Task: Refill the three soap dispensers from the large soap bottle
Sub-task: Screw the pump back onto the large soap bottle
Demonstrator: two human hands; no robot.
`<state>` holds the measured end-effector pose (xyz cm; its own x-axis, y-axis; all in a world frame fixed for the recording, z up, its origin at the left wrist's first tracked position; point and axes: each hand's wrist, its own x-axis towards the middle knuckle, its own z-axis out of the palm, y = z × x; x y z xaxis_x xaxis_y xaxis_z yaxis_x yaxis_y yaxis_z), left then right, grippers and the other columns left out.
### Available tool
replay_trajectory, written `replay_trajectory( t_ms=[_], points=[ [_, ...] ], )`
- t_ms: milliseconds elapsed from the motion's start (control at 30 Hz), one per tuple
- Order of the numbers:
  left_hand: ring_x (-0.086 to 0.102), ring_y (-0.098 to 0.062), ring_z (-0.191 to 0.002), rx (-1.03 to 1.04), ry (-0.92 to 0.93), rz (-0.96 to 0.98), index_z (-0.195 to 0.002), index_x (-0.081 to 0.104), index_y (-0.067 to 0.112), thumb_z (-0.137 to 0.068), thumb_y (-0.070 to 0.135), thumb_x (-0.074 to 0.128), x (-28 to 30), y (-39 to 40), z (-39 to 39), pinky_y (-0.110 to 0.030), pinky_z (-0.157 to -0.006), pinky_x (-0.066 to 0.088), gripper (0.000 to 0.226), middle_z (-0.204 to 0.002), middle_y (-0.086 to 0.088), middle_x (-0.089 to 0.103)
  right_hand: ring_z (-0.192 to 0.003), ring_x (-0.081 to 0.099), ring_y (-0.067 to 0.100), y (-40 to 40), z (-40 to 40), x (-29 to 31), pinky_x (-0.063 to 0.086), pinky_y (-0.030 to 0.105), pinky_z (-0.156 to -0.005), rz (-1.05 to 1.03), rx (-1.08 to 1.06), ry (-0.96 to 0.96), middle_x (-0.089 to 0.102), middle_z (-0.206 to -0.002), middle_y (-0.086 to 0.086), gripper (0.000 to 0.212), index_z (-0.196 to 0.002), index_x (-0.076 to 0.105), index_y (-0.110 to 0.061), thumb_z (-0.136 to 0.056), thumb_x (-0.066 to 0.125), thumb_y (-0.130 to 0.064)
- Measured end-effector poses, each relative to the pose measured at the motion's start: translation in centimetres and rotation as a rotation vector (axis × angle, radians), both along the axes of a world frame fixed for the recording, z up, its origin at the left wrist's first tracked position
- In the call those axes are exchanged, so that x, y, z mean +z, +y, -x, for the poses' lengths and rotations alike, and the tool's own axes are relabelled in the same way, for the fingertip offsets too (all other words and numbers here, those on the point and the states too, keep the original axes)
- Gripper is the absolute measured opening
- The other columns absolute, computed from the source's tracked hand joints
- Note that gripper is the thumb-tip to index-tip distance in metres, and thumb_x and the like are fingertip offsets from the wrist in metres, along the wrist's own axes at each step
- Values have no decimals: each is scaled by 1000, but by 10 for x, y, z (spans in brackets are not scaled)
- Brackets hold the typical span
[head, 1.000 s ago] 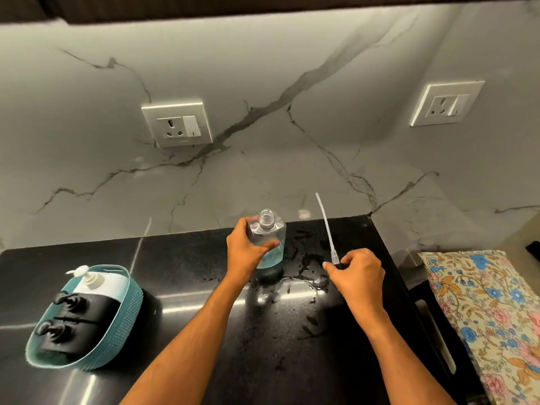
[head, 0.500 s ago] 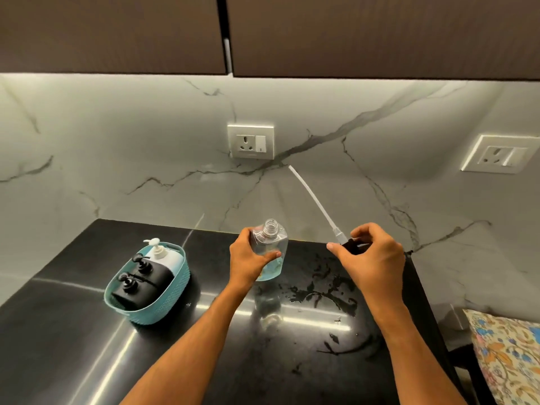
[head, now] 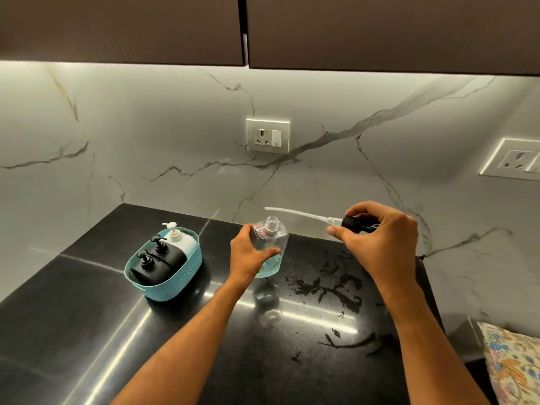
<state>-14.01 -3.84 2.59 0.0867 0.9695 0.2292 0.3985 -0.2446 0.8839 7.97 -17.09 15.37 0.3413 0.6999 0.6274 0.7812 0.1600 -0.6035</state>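
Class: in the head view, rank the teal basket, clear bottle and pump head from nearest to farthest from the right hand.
1. pump head: pinched in the right hand.
2. clear bottle: left of it, in the left hand.
3. teal basket: far left.

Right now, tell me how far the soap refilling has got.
Done: the black pump head with its white tube is off the clear plastic dispenser, whose neck stands open. In hand: the left hand grips that dispenser, with only a little blue liquid at the bottom; the right hand holds the pump. Left: two black pump bottles and a white pump bottle sit capped in the teal basket.
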Motion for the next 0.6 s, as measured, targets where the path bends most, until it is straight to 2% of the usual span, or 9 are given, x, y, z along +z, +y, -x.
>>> replay_trajectory(
  t_ms=[233, 433, 533, 600],
  points=[
    [66, -14, -103, 17, 17, 9, -114, 60, 18, -65, 20, 98, 1, 1, -2, -19, -88, 53, 62, -112, 4, 68, -74, 68, 10, -2, -8, 9, 59, 26, -71, 38, 9, -57, 73, -80, -8, 38, -86, 75, -25, -63, 94, -49],
    [66, -15, -102, 30, 24, 26, -110, 58, 20, -65, 18, 98, -4, 2, -6, -14, -83, 50, 60, -108, 6, 66, -74, 67, 11, -2, -11, 14, 60, 29, -70, 70, 15, -94, 73, -80, -7, 37, -85, 75, -25, -63, 94, -47],
    [65, -15, -104, 21, 25, 36, -111, 57, 21, -67, 18, 97, -5, 2, -8, -20, -89, 52, 59, -113, 3, 67, -74, 67, 11, 1, -11, 16, 61, 34, -70, 97, 21, -124, 72, -79, -8, 36, -83, 74, -25, -62, 94, -48],
    [64, -14, -104, 19, 31, 40, -112, 57, 21, -68, 18, 96, -6, 2, -10, -16, -89, 51, 60, -115, 2, 67, -73, 66, 11, 4, -8, 18, 60, 33, -71, 103, 22, -142, 72, -78, -8, 36, -83, 74, -26, -62, 94, -48]
  ],
)
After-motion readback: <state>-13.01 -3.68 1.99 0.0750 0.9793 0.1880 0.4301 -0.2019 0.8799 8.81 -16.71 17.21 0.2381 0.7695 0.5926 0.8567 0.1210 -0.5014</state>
